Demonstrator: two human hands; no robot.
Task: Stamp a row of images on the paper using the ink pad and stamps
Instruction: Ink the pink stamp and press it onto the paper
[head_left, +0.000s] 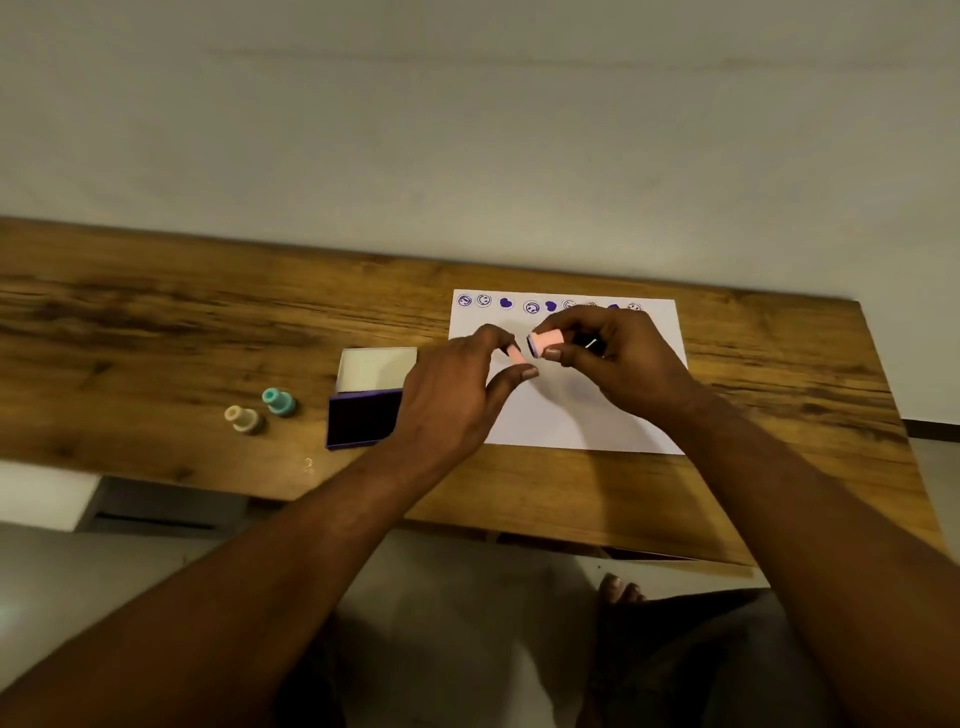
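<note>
A white paper (571, 415) lies on the wooden table (208, 322), with a row of purple smiley and heart prints (506, 303) along its far edge. My right hand (613, 358) holds a pink stamp (545, 343) above the paper, its face turned left. My left hand (457, 395) pinches a small pink cap (516, 356) just left of that stamp. The open purple ink pad (363, 415), its white lid raised, sits left of the paper, partly behind my left hand.
A teal stamp (279, 401) and a cream stamp (242, 418) stand on the table left of the ink pad. The wall runs along the table's far edge. Below the near edge are the floor and my foot (618, 590).
</note>
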